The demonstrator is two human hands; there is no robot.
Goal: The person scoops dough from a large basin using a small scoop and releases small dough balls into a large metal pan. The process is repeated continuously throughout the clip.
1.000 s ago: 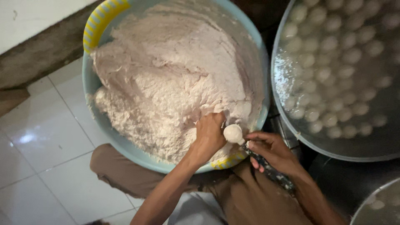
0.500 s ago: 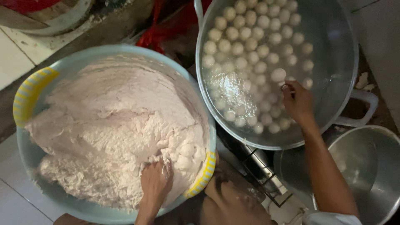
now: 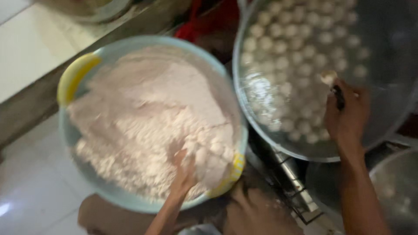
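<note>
Dough (image 3: 143,126) fills the blue basin (image 3: 226,87) on the floor, the left hand (image 3: 185,172) dug into its near edge, fingers buried so their spread is unclear, while the right hand (image 3: 346,115), right of it, pinches a spoon (image 3: 333,87) over the pot (image 3: 405,39) of balls (image 3: 278,56).

left fingers (image 3: 185,167) buried in dough (image 3: 143,126)
</note>
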